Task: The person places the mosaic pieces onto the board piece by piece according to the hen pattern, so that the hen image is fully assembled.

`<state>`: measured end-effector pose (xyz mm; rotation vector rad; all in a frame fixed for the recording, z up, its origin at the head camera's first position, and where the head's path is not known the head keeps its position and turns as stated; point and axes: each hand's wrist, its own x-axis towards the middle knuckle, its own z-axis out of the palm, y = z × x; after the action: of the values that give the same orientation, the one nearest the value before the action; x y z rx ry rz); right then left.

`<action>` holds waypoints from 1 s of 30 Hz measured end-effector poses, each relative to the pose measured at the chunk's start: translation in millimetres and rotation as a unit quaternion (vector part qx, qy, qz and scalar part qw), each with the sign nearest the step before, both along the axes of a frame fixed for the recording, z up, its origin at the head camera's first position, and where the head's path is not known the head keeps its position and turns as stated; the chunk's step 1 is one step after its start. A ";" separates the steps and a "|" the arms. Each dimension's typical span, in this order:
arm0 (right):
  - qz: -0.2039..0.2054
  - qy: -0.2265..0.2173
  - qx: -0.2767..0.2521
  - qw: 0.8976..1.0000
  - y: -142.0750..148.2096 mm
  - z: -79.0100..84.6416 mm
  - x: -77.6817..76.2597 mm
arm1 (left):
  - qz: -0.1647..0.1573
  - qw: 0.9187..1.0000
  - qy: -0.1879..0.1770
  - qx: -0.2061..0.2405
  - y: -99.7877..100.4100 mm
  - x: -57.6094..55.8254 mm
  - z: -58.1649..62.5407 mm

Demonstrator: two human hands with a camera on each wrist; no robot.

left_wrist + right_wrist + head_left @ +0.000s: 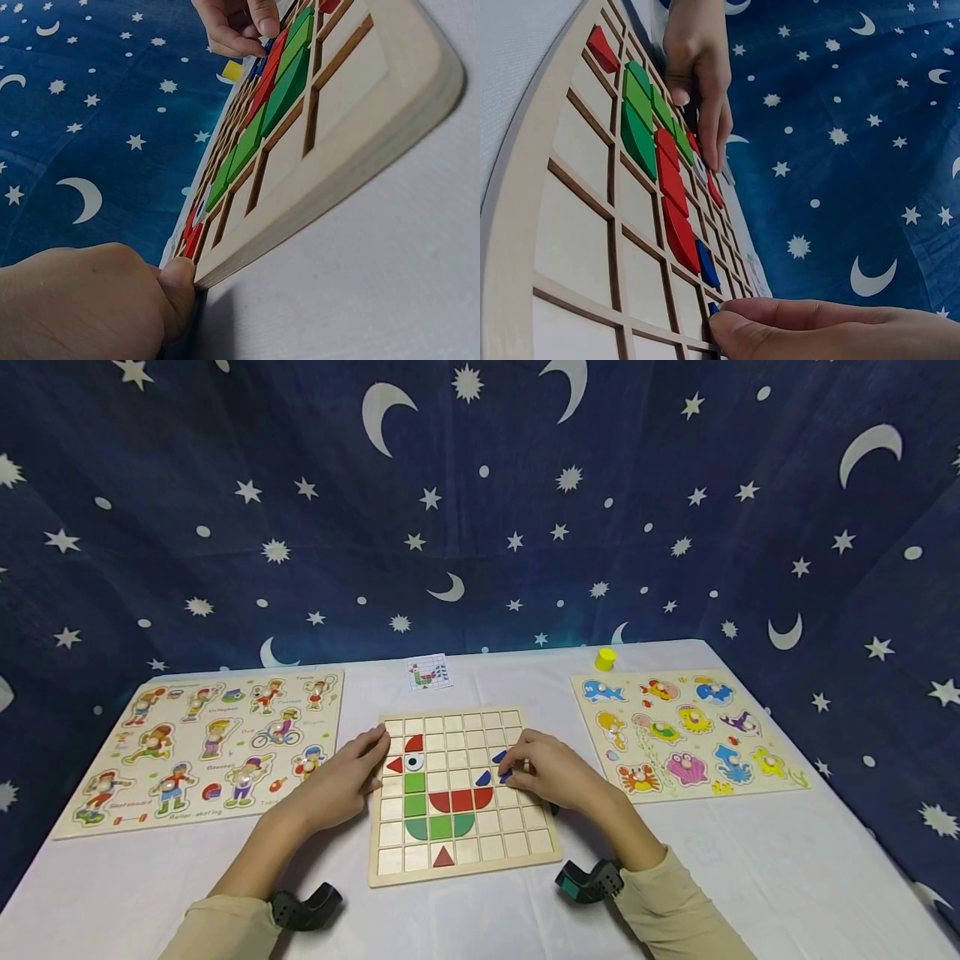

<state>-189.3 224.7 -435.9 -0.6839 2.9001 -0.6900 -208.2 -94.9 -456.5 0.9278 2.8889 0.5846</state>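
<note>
A square wooden grid board [510, 843] lies on the table, with red, green and blue pieces and a white eye piece [413, 762] in its cells. My left hand [341, 781] rests against the board's left edge, fingers fairly straight; its thumb [178, 274] touches the rim in the left wrist view. Over the board's right side, my right hand [551, 768] pinches a small blue piece [714, 307] between thumb and forefinger, mostly hidden by the fingertips. Beside it sits a blue piece [707, 264], just past the red row [461, 799]. Another blue piece [498, 757] shows by the fingers.
A small picture card [429, 672] lies behind the board. A sports figure puzzle [247, 747] is on the left, a sea animal puzzle [660, 735] on the right. A yellow cylinder [605, 659] stands at the back. A starry blue cloth [480, 527] hangs behind the table.
</note>
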 end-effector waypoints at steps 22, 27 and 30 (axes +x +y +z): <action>-0.127 -0.002 0.053 0.990 9.6 2.2 -7.2 | 0.006 1.000 -0.001 -0.002 -1.2 -0.7 -1.4; -0.126 -0.005 0.058 0.990 10.0 2.8 -7.3 | 0.005 1.000 -0.002 0.001 -1.1 -0.4 -0.8; -0.125 -0.010 0.059 0.990 13.9 5.6 -7.9 | 0.005 1.000 -0.002 0.000 -0.8 -0.3 -0.4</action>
<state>-197.2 238.6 -430.2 -0.3004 3.0080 -0.5377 -208.5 -95.8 -456.9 0.9110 2.8910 0.5854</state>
